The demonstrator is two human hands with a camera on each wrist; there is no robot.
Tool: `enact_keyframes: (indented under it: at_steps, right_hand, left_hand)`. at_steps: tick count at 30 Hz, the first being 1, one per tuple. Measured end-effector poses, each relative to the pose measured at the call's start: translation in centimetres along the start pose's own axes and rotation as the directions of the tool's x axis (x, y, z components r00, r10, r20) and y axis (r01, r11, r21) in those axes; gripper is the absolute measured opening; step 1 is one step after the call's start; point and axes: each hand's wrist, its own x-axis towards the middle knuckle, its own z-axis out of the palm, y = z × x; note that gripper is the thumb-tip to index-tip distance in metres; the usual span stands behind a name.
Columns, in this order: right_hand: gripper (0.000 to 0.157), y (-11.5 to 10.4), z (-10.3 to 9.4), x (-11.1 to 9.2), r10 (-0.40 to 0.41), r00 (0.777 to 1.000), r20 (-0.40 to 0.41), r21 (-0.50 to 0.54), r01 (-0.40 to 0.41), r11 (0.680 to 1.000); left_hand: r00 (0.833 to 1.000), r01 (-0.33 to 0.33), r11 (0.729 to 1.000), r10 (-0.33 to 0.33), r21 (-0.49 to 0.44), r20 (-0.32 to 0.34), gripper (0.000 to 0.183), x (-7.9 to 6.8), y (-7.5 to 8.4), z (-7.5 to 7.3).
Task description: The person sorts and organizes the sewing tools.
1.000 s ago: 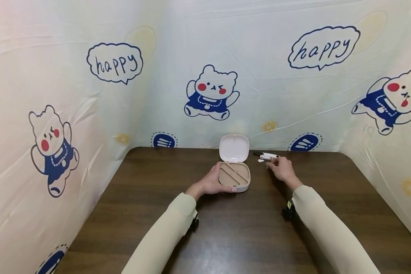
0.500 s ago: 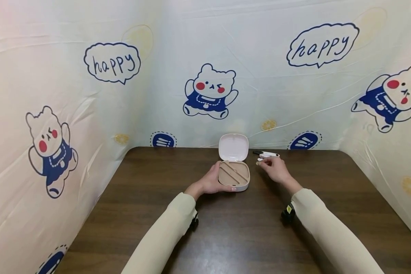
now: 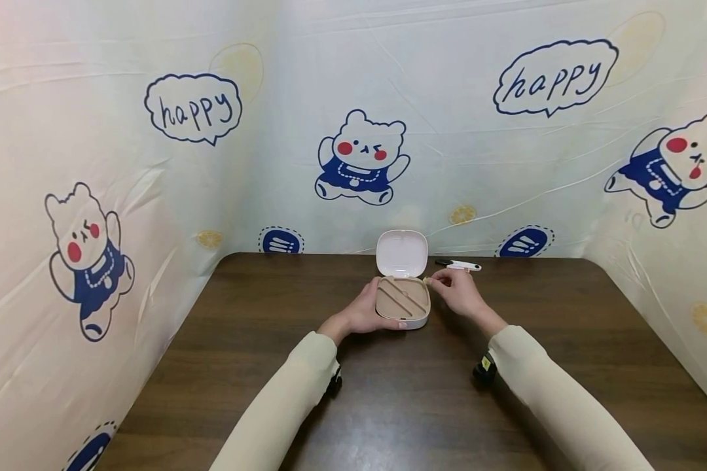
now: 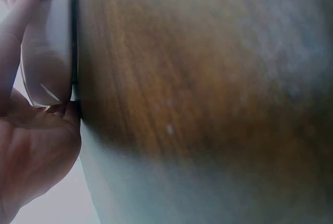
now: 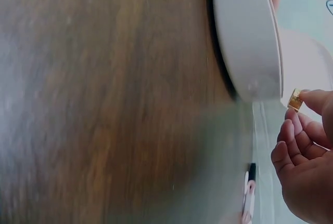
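Note:
A small white box (image 3: 414,323) with a tan insert (image 3: 391,302) stands with its lid (image 3: 402,254) raised at the back. Two diagonal strips cross the insert. My left hand (image 3: 362,313) grips the box from the left side, thumb along its front; the left wrist view shows the thumb on the pale box wall (image 4: 49,42). At the box's back right corner, my right hand (image 3: 459,292) pinches a small gold band (image 5: 295,100) between thumb and fingertip. The band is held beside the rim, and its exact kind is unclear.
A slim black-and-white tool (image 3: 459,265) lies near the back edge of the brown table (image 3: 259,288), behind my right hand. Printed cloth (image 3: 271,163) hangs around the table's back and sides.
My right hand has moved left, from near the black-and-white tool to the box's right side, carrying the gold band. White bits near the tool are now hidden. My left hand stays on the box.

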Motion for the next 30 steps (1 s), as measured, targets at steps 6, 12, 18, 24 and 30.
enact_keyframes:
  at_steps: [6, 12, 18, 24, 30]
  right_hand:
    - [0.016, -0.9, 0.9, 0.3, -0.057, 0.998, 0.029, -0.038, 0.058, 0.998]
    - [0.009, -1.7, 1.7, 0.5, -0.114, 0.991, 0.065, -0.112, 0.121, 0.986]
    - [0.010, -2.0, 2.6, 0.8, -0.166, 0.983, 0.082, -0.182, 0.179, 0.967]
    - [0.008, -2.4, 2.7, 0.7, -0.209, 0.976, 0.067, -0.206, 0.218, 0.954]
    - [0.011, -2.7, 1.7, 0.5, -0.199, 0.977, 0.080, -0.179, 0.210, 0.961]
  left_hand:
    - [1.000, 0.004, 1.000, -0.004, 0.012, 0.011, 0.107, 0.0, 0.0, -0.1]
    - [1.000, 0.015, 1.000, -0.015, 0.018, 0.024, 0.111, 0.0, -0.2, -0.1]
    - [0.999, 0.026, 0.999, -0.027, 0.019, 0.028, 0.112, -0.1, -0.2, -0.1]
    - [0.999, 0.023, 1.000, -0.024, 0.011, 0.029, 0.111, -0.1, -0.1, 0.0]
    - [0.999, 0.027, 0.999, -0.028, 0.023, 0.030, 0.112, -0.2, 0.0, -0.2]
